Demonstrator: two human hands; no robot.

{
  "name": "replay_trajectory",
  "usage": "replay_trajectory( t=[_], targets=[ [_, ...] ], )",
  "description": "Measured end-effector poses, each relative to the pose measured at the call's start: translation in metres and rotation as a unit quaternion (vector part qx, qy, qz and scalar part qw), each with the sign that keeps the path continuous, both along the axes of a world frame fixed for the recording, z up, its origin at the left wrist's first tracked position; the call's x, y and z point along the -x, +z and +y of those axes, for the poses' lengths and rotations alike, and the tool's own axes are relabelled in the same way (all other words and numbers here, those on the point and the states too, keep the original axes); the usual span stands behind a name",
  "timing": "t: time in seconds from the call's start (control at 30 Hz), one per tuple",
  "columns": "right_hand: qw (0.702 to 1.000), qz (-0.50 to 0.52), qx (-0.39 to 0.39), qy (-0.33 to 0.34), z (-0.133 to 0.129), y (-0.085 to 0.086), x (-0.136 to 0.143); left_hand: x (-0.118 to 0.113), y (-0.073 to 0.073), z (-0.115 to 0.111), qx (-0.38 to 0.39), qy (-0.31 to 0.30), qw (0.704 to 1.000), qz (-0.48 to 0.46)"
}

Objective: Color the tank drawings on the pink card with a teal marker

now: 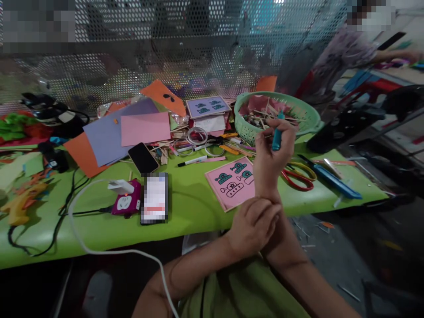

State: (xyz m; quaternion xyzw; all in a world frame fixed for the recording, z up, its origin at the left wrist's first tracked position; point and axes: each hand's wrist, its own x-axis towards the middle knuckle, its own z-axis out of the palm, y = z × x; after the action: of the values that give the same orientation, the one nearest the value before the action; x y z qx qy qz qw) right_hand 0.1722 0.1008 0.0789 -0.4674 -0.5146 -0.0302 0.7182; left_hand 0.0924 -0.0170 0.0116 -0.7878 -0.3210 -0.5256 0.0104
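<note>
My right hand (280, 139) is raised over the table and curled around a teal marker (277, 139), which stands nearly upright in the fingers. My left hand (253, 225) is wrapped around my right forearm just below the wrist. Behind my right wrist lies a pink card (218, 182) with black outline drawings of tanks. Some of the tanks are coloured teal; the one at lower left is uncoloured, and my wrist hides the card's right edge.
A green basket (245, 128) of sticks stands behind my right hand. Red-handled scissors (298, 181) and a blue cutter (341, 179) lie to the right. Phones (143, 159), a purple power socket (127, 205), a white cable (115, 252) and a yellow glue gun (23, 203) are leftward. Someone works at far right.
</note>
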Motion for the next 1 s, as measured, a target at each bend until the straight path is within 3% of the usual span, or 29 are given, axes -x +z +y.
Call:
replay_trajectory(
  t=[0.3,0.43,0.6,0.8,1.0],
  targets=[
    [0.999,0.026,0.03,0.029,-0.004,0.006,0.006,0.006,0.001,0.01,-0.004,0.021,0.997,0.08],
    [0.998,0.037,0.013,0.043,0.001,0.01,0.004,0.004,-0.004,0.003,-0.013,-0.001,0.994,0.11],
    [0.995,0.063,0.03,0.065,0.001,0.01,0.007,0.009,0.002,0.015,-0.01,0.002,0.991,0.135],
    [0.995,0.056,0.055,0.061,0.001,0.011,0.005,0.009,-0.006,0.009,-0.023,-0.048,0.984,0.168],
    [0.994,0.059,0.043,0.086,0.0,0.014,0.008,0.016,0.006,0.008,-0.034,-0.051,0.976,0.211]
  ],
)
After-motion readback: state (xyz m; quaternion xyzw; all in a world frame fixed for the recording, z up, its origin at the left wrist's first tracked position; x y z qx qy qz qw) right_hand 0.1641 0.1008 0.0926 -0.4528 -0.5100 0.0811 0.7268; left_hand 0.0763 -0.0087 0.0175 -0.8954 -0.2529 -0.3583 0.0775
